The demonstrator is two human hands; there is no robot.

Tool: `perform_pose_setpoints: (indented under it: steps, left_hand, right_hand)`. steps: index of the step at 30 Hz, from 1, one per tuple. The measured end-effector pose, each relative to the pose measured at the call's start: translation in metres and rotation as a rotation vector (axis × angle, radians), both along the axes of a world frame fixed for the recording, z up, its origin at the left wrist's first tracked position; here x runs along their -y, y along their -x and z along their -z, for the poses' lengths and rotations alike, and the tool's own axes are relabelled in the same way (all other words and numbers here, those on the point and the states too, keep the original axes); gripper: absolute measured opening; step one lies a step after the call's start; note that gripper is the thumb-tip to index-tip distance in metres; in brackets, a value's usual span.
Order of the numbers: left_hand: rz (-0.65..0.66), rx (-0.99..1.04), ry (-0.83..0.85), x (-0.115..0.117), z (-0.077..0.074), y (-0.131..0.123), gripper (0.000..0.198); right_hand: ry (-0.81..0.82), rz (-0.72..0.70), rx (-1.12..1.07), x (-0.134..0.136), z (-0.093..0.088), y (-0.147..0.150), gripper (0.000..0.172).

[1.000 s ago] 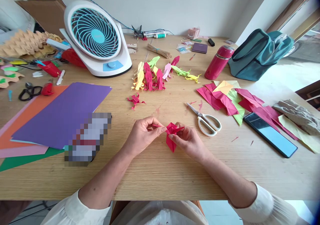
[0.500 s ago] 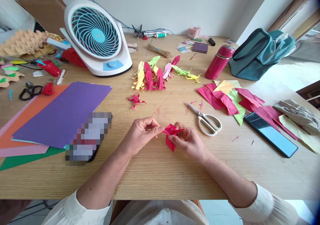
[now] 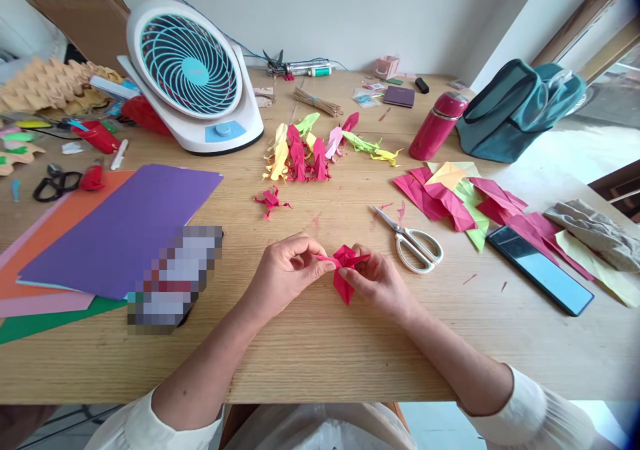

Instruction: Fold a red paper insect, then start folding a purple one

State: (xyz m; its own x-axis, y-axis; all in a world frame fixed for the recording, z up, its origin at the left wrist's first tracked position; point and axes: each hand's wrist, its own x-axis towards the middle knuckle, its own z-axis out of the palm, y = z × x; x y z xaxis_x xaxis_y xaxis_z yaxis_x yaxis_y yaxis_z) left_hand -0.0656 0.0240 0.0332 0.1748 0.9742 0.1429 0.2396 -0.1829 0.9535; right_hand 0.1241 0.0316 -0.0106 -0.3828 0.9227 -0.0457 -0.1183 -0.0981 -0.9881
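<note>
Between my hands, just above the front of the table, is a red folded origami figure (image 3: 344, 289) with narrow points sticking out to each side. My left hand (image 3: 293, 270) pinches its left point between thumb and fingers. From the other side, my right hand (image 3: 376, 280) grips the body and right point, its thumb in front and fingers partly hidden behind. A finished-looking red paper figure (image 3: 271, 201) with thin limbs lies beyond my left hand. Scissors (image 3: 417, 250) with white handles lie slightly open to the right of my right hand.
Several coloured paper figures (image 3: 320, 157) stand mid-table. Folded paper pieces (image 3: 440, 193) and a phone (image 3: 540, 270) lie right, near a red flask (image 3: 439, 127) and teal bag (image 3: 515, 117). Purple sheets (image 3: 125, 230), a blurred-out phone (image 3: 175, 280) and a fan (image 3: 195, 70) are left.
The left thumb and fingers have shifted slightly along the left point, which now shows more above the thumb. The figure has moved a little to the right; both hands still hold it.
</note>
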Motion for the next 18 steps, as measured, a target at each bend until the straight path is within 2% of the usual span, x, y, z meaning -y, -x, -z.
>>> perform_pose_setpoints:
  steps: [5,10,13,18]
  left_hand:
    - [-0.046,-0.071,-0.074,0.002,0.003,-0.004,0.012]
    - [-0.061,-0.086,-0.092,0.003,0.008,-0.008,0.008]
    - [-0.059,-0.057,-0.026,0.003,0.009,-0.010,0.010]
    - [-0.015,0.087,0.229,0.000,0.011,-0.006,0.024]
  right_hand:
    - [-0.046,0.025,0.070,0.000,0.005,-0.002,0.032]
    - [-0.133,0.062,0.202,0.004,-0.008,-0.002,0.029]
    - [-0.152,0.061,0.214,0.005,-0.012,-0.001,0.029]
    - [-0.001,0.003,0.059,0.003,-0.009,0.000,0.035]
